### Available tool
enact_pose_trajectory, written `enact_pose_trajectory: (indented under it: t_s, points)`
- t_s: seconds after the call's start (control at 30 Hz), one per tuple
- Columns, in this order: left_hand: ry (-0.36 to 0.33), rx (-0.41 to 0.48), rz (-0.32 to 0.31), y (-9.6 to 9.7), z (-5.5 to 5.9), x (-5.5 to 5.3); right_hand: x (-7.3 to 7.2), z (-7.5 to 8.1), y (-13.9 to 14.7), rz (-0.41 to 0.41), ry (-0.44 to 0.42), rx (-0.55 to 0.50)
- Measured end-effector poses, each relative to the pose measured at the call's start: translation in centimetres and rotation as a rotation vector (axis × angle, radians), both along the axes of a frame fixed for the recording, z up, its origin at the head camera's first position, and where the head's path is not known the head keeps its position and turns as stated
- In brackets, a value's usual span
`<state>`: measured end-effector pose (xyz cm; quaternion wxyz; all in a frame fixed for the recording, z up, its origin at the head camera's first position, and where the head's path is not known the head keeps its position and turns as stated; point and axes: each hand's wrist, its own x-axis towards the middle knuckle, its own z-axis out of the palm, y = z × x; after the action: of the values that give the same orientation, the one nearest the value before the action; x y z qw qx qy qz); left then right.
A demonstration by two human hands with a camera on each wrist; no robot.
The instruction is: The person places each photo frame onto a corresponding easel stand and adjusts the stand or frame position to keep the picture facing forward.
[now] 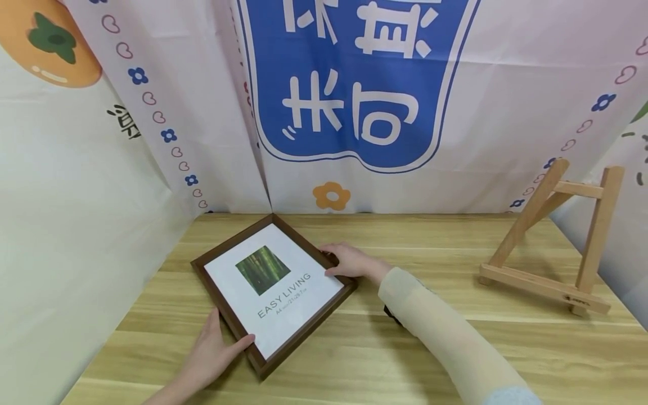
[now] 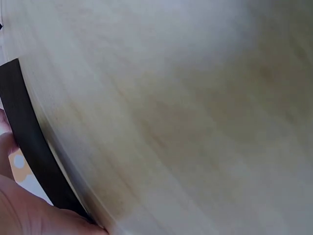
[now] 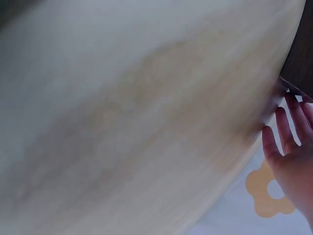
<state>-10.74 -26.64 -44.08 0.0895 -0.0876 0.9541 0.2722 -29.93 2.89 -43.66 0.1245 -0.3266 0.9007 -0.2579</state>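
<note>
A brown picture frame lies face up and slanted on the left half of the wooden table. Its white insert carries a small green bamboo picture and the words EASY LIVING. My left hand grips the near left edge, thumb over the border; the left wrist view shows the dark frame side between thumb and fingers. At the right edge, my right hand holds the frame with its thumb on the front. In the right wrist view the fingers reach toward the frame's dark side; their tips are partly hidden.
A small wooden easel stands at the right of the table. Behind the table hangs a white printed cloth with a blue sign. More cloth encloses both sides. A small black item shows beside the right forearm.
</note>
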Motion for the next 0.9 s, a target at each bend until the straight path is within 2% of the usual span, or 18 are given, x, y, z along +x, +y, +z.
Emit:
enact_pose_trajectory:
  t_s: [0.27, 0.6, 0.9]
  points:
    - [0.016, 0.065, 0.042, 0.06, -0.21, -0.22, -0.36, -0.59, -0.22, -0.011, -0.084, -0.129]
    - [0.029, 0.108, 0.065, 0.35, -0.01, -0.35, -0.42, -0.67, -0.19, -0.062, -0.129, -0.2]
    - [0.027, 0.16, 0.078, 0.67, 0.03, 0.07, 0.15, -0.08, -0.15, -0.095, -0.182, -0.273]
